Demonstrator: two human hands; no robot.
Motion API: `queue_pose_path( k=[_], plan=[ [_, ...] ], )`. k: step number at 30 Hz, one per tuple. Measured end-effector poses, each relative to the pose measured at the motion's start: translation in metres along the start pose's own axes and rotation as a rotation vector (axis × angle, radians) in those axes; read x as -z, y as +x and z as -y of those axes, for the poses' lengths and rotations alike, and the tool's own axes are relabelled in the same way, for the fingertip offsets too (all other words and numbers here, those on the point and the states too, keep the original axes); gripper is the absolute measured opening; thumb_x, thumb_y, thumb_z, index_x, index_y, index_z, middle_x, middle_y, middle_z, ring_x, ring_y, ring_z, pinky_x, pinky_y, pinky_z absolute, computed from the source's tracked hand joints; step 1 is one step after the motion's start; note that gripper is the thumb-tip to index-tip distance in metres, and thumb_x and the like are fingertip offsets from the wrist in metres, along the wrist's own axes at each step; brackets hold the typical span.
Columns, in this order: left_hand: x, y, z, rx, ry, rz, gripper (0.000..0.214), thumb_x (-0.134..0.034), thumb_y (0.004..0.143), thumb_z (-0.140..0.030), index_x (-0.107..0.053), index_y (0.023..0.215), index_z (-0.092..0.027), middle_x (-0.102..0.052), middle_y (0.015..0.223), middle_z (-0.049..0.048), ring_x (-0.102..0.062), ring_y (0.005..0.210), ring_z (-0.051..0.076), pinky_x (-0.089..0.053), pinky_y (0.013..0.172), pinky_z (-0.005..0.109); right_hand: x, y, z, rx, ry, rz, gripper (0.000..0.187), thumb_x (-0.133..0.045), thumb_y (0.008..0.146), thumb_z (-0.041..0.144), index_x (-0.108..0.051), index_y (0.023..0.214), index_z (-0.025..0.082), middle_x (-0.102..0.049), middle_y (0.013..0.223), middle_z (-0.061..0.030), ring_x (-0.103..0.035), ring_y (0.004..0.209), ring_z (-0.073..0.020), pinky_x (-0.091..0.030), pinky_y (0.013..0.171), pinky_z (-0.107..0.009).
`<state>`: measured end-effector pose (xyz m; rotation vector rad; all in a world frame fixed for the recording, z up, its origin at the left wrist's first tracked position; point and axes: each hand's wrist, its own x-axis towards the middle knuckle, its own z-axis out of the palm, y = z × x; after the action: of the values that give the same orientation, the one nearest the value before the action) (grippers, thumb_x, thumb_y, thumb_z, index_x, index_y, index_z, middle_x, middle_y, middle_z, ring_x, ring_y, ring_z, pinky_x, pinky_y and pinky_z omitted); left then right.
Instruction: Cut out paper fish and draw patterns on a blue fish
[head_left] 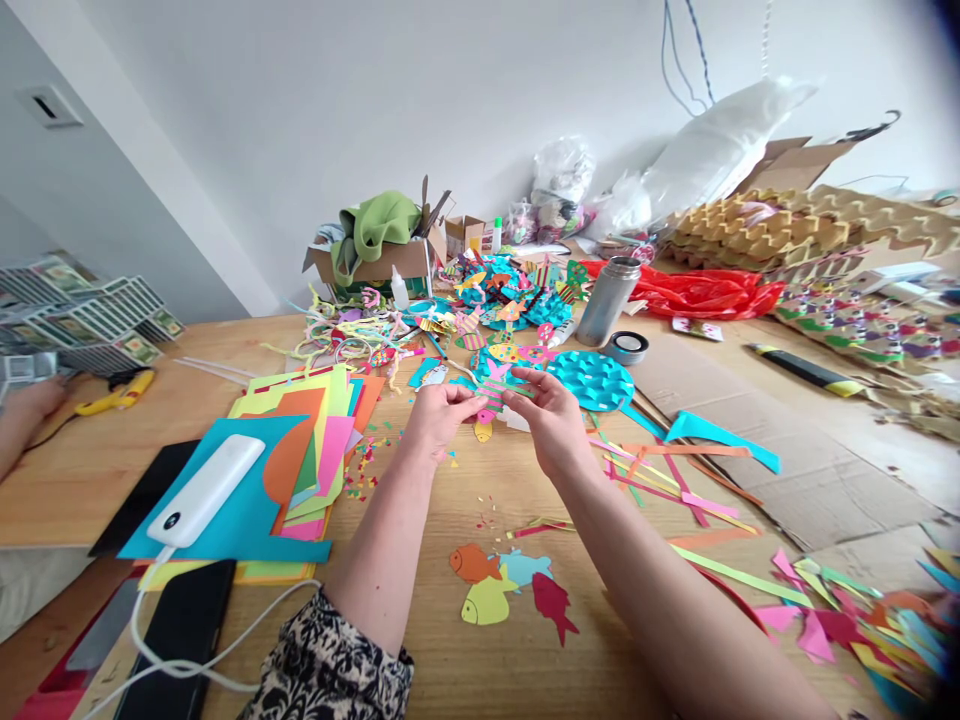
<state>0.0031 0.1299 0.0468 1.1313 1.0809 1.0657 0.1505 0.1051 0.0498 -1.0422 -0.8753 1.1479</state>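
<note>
Between my two hands is a pink paper fish (492, 392) with green stripes across its body, held above the table. My left hand (444, 415) pinches its left side between thumb and fingers. On the other side, my right hand (553, 412) is closed at the fish's right edge, where ends of the green strips stick out. A small yellow paper fish (484, 431) shows just below. Nearer to me lie an orange fish (472, 563), a yellow-green fish (486, 602), a light blue fish (529, 567) and a red fish (551, 605), all cut from paper.
Coloured paper sheets (322, 440) and a white power bank (206, 490) lie left. A blue dimpled disc (589, 380), a metal flask (609, 300) and paper strips (675, 475) are right. Behind stands a filled cardboard box (375, 275). Another person's hand (34, 405) is near a yellow glue gun (116, 392).
</note>
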Motion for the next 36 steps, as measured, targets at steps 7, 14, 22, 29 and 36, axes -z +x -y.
queue_pose_path(
  k=[7,14,22,29,36],
  plan=[
    [0.002,-0.007,-0.009,0.057,-0.007,0.083,0.038,-0.086,0.057,-0.039,-0.075,0.083,-0.013,-0.074,0.080,0.0070,-0.066,0.070,0.016,-0.052,0.068,0.027,0.001,0.000,-0.001,0.017,-0.034,-0.004,0.045,-0.077,0.057,0.030,-0.060,0.097,0.018,-0.062,0.070,0.0021,-0.058,0.064,-0.0144,-0.043,0.059,-0.028],
    [0.006,-0.011,-0.022,0.090,-0.141,0.144,0.041,-0.086,0.056,-0.042,-0.072,0.081,-0.013,-0.071,0.079,0.0057,-0.065,0.070,0.015,-0.053,0.068,0.028,0.002,-0.001,-0.002,0.000,-0.129,0.056,0.043,-0.074,0.060,0.030,-0.059,0.099,0.020,-0.064,0.073,0.0011,-0.061,0.067,-0.0170,-0.045,0.060,-0.029],
    [0.005,-0.004,-0.010,0.041,-0.086,-0.029,0.029,-0.083,0.052,-0.031,-0.067,0.069,-0.014,-0.067,0.063,0.0011,-0.062,0.057,0.014,-0.052,0.059,0.026,0.001,-0.001,-0.001,0.030,-0.234,0.171,0.037,-0.074,0.065,0.033,-0.060,0.097,0.019,-0.067,0.077,-0.0021,-0.064,0.071,-0.0171,-0.048,0.066,-0.031],
    [0.006,-0.001,-0.012,-0.009,-0.121,-0.123,0.024,-0.078,0.055,-0.027,-0.066,0.070,-0.013,-0.070,0.072,0.0038,-0.067,0.063,0.016,-0.054,0.061,0.027,0.039,-0.008,0.065,0.255,-0.608,0.168,0.016,-0.061,0.082,0.035,-0.064,0.078,0.019,-0.067,0.074,-0.0016,-0.060,0.070,-0.0151,-0.045,0.067,-0.031],
    [0.001,-0.002,-0.014,-0.018,-0.183,-0.210,0.015,-0.074,0.056,-0.019,-0.066,0.067,-0.013,-0.067,0.066,0.0021,-0.061,0.055,0.013,-0.050,0.049,0.023,0.128,-0.092,0.085,0.042,-1.480,0.433,0.012,-0.068,0.076,0.024,-0.063,0.066,0.022,-0.067,0.069,-0.0033,-0.058,0.062,-0.0182,-0.037,0.059,-0.030]
  ],
)
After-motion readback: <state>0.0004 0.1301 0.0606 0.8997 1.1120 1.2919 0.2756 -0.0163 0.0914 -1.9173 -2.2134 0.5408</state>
